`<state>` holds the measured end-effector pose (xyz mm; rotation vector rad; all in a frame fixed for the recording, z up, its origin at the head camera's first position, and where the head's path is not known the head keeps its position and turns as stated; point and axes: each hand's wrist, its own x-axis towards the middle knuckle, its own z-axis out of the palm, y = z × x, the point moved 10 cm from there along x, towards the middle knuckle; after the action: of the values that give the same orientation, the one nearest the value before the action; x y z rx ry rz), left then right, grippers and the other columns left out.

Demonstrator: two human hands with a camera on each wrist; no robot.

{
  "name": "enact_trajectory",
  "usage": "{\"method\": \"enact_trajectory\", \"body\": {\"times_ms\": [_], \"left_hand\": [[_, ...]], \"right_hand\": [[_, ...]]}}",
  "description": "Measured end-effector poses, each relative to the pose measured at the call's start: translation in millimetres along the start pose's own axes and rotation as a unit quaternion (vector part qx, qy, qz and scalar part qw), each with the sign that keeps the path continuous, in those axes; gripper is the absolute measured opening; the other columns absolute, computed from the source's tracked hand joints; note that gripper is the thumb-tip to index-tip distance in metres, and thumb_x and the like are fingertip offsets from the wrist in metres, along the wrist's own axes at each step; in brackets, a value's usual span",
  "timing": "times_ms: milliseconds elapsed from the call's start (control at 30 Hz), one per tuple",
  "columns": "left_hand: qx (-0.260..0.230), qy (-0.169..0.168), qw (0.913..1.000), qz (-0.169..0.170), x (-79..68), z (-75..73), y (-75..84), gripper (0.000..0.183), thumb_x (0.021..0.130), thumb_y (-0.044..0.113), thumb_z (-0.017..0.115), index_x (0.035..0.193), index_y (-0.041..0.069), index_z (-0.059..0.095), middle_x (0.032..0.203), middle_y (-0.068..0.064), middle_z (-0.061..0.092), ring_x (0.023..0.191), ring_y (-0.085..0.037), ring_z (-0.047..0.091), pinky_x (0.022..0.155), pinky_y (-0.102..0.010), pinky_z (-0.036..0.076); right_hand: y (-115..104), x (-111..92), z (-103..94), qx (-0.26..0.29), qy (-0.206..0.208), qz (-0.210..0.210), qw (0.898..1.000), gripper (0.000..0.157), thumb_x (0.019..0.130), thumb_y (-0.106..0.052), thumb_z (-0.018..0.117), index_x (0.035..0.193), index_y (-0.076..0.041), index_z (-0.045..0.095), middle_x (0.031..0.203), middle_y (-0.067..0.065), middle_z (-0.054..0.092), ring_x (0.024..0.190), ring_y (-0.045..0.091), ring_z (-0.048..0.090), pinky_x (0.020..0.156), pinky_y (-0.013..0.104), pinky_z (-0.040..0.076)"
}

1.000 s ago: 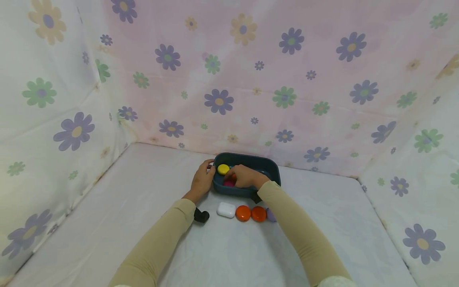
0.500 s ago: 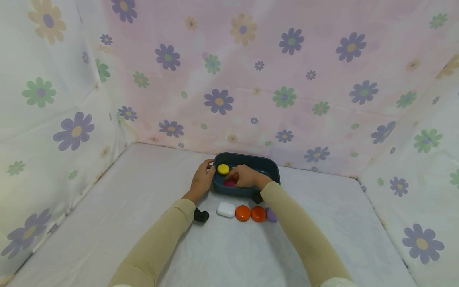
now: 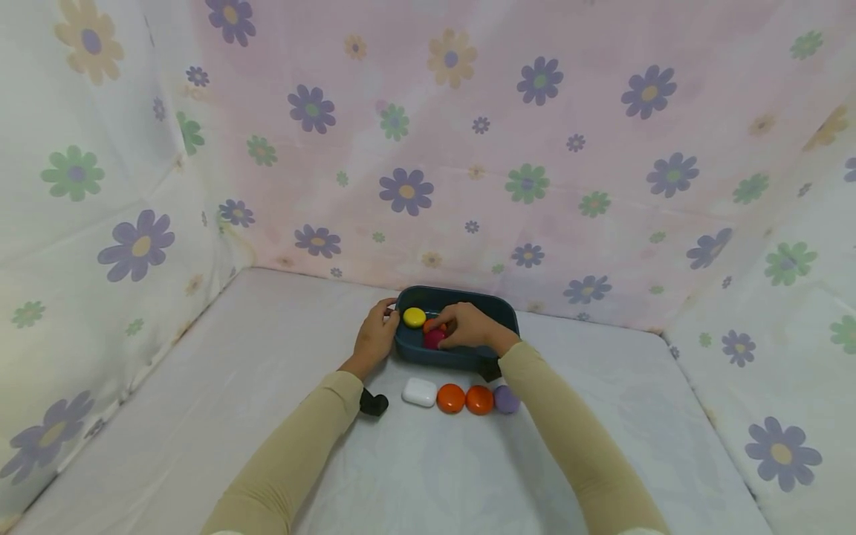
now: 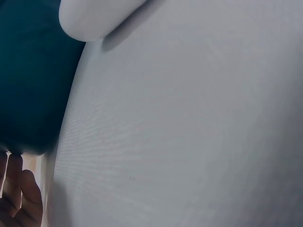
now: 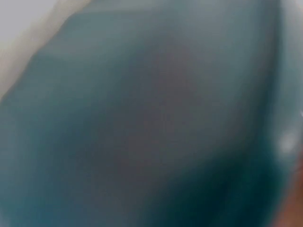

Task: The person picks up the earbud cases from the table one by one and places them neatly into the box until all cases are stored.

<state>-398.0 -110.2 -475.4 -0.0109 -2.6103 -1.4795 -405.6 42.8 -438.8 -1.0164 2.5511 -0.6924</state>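
Note:
A dark teal tub [image 3: 461, 360] stands near the back of the white table in the head view. My left hand [image 3: 374, 338] is at its left end, and fingertips touch the outer wall in the left wrist view. Inside the tub, my right hand [image 3: 471, 327] pinches a magenta rounded piece [image 3: 435, 339] between thumb and fingers. Just behind that piece an orange one [image 3: 433, 325] is partly hidden by the fingers. At the tub's left end lies a glossy yellow round piece [image 3: 414, 318]. The right wrist view is a teal blur.
In front of the tub a row holds a white rounded rectangular piece [image 3: 420, 392], an orange disc [image 3: 451, 398], a second orange disc [image 3: 479, 400] and a purple disc [image 3: 507, 400]. Flower-patterned cloth walls [image 3: 428, 148] enclose the table behind and at both sides.
My right hand has shifted slightly right inside the tub, and the magenta piece has moved right with it. More of the purple disc shows beside the sleeve. My left hand stays at the tub.

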Motion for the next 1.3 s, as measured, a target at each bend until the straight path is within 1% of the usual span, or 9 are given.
{"method": "enact_trajectory", "body": {"times_ms": [133, 267, 433, 533, 733, 867, 1000, 1133, 1300], "left_hand": [[0.003, -0.001, 1.0, -0.005, 0.3, 0.8, -2.7, 0.044, 0.1, 0.033, 0.039, 0.14, 0.017, 0.046, 0.127, -0.011, 0.057, 0.109, -0.029, 0.054, 0.095, -0.046, 0.043], [0.004, -0.002, 1.0, -0.007, 1.1, 2.2, -4.2, 0.044, 0.1, 0.033, 0.039, 0.14, 0.018, 0.046, 0.127, -0.011, 0.057, 0.111, -0.029, 0.054, 0.097, -0.046, 0.042], [0.006, -0.002, 0.9999, -0.01, 1.2, 4.1, -4.4, 0.044, 0.1, 0.033, 0.039, 0.14, 0.017, 0.046, 0.126, -0.011, 0.057, 0.106, -0.028, 0.054, 0.094, -0.044, 0.043], [0.007, -0.004, 0.9999, -0.01, 1.2, 5.6, -4.1, 0.043, 0.1, 0.032, 0.039, 0.14, 0.017, 0.046, 0.126, -0.011, 0.057, 0.104, -0.028, 0.054, 0.093, -0.043, 0.043], [0.005, -0.003, 0.9999, -0.009, 0.9, 4.8, -2.7, 0.043, 0.1, 0.031, 0.04, 0.14, 0.016, 0.047, 0.126, -0.012, 0.057, 0.105, -0.028, 0.054, 0.094, -0.044, 0.043], [0.005, -0.001, 1.0, -0.007, 1.8, 3.1, -1.8, 0.042, 0.1, 0.03, 0.04, 0.14, 0.017, 0.047, 0.125, -0.011, 0.058, 0.104, -0.029, 0.055, 0.093, -0.044, 0.043], [0.005, 0.0, 1.0, -0.006, 2.4, 1.5, -1.9, 0.043, 0.1, 0.031, 0.04, 0.14, 0.017, 0.047, 0.125, -0.012, 0.058, 0.106, -0.029, 0.054, 0.094, -0.044, 0.043], [0.002, 0.001, 1.0, -0.004, 2.6, -0.1, -2.2, 0.043, 0.1, 0.032, 0.039, 0.139, 0.016, 0.047, 0.126, -0.012, 0.057, 0.109, -0.03, 0.054, 0.097, -0.046, 0.043], [0.0, 0.003, 1.0, 0.0, 3.3, -0.7, -3.7, 0.043, 0.1, 0.033, 0.039, 0.139, 0.016, 0.047, 0.126, -0.012, 0.058, 0.111, -0.03, 0.054, 0.098, -0.046, 0.042]], "right_hand": [[1.3, -5.7, -7.0, 0.022, 0.015, 0.019, 0.999, 0.037, 0.081, -0.012, 0.076, 0.117, -0.012, 0.071, 0.112, 0.006, 0.064, 0.095, 0.019, 0.066, 0.081, 0.027, 0.055], [3.8, -11.3, -16.6, 0.03, 0.045, 0.047, 0.997, 0.035, 0.08, -0.01, 0.076, 0.115, -0.014, 0.072, 0.114, 0.006, 0.064, 0.095, 0.019, 0.065, 0.081, 0.029, 0.056], [5.8, -18.8, -24.9, 0.039, 0.073, 0.082, 0.993, 0.036, 0.081, -0.01, 0.076, 0.116, -0.016, 0.071, 0.117, 0.006, 0.064, 0.097, 0.021, 0.066, 0.082, 0.03, 0.056], [5.9, -23.3, -28.2, 0.044, 0.084, 0.088, 0.992, 0.036, 0.081, -0.011, 0.076, 0.116, -0.017, 0.071, 0.117, 0.006, 0.064, 0.098, 0.022, 0.066, 0.083, 0.031, 0.056], [-0.3, -32.5, -34.1, 0.042, 0.107, 0.077, 0.99, 0.036, 0.081, -0.015, 0.077, 0.116, -0.018, 0.072, 0.113, 0.005, 0.064, 0.095, 0.022, 0.066, 0.08, 0.029, 0.056], [-13.7, -42.0, -39.3, 0.036, 0.124, 0.063, 0.99, 0.036, 0.081, -0.016, 0.077, 0.117, -0.017, 0.071, 0.111, 0.004, 0.065, 0.089, 0.02, 0.066, 0.077, 0.028, 0.056], [-28.5, -52.8, -41.3, 0.036, 0.131, 0.054, 0.989, 0.036, 0.081, -0.018, 0.077, 0.116, -0.019, 0.071, 0.111, 0.003, 0.065, 0.087, 0.017, 0.065, 0.075, 0.026, 0.055], [-39.9, -60.8, -36.9, 0.039, 0.125, 0.039, 0.991, 0.036, 0.08, -0.018, 0.078, 0.116, -0.018, 0.071, 0.111, 0.003, 0.064, 0.087, 0.016, 0.065, 0.075, 0.026, 0.055], [-49.9, -69.0, -22.8, 0.049, 0.107, 0.029, 0.993, 0.037, 0.08, -0.016, 0.078, 0.116, -0.017, 0.071, 0.111, 0.004, 0.064, 0.088, 0.015, 0.065, 0.078, 0.026, 0.056]]}}
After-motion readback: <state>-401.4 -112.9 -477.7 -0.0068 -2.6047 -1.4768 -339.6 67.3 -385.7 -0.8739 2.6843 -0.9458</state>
